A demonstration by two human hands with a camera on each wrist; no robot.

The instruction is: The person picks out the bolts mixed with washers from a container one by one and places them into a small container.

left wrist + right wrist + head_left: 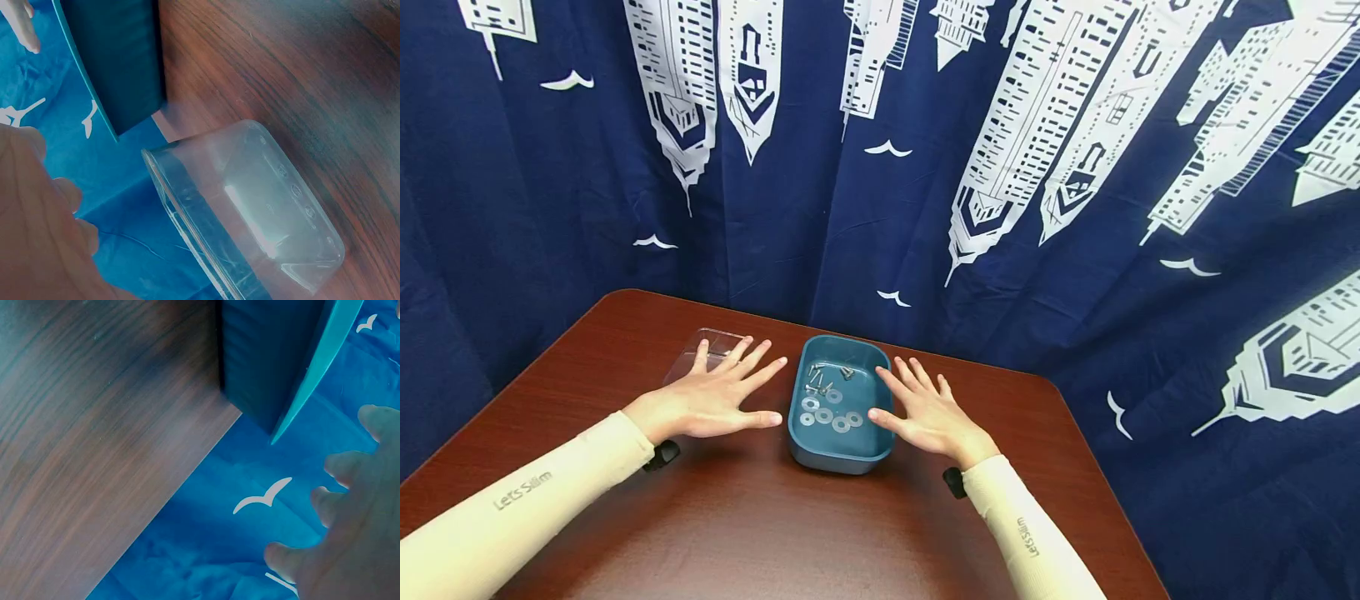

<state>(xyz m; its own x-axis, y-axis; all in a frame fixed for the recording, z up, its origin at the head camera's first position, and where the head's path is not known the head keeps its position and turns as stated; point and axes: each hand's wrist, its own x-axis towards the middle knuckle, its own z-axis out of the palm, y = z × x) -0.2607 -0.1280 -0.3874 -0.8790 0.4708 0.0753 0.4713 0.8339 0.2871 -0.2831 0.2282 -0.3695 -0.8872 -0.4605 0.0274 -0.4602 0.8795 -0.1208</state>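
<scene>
A blue tray (842, 450) stands on the table, with several screws (818, 383) toward its far part and several flat washers (824, 416) nearer. To its left a clear plastic container (275, 200) sits on the wood, partly hidden behind my left hand (715, 398) in the head view. That hand hovers with fingers spread and holds nothing. My right hand (929, 412) is also spread and empty, its thumb and index finger by the tray's right rim; whether they touch it I cannot tell.
The brown wooden table (760, 525) has rounded far corners. A dark blue curtain (760, 242) printed with white buildings and birds hangs right behind its far edge. Black bands (955, 482) circle both wrists.
</scene>
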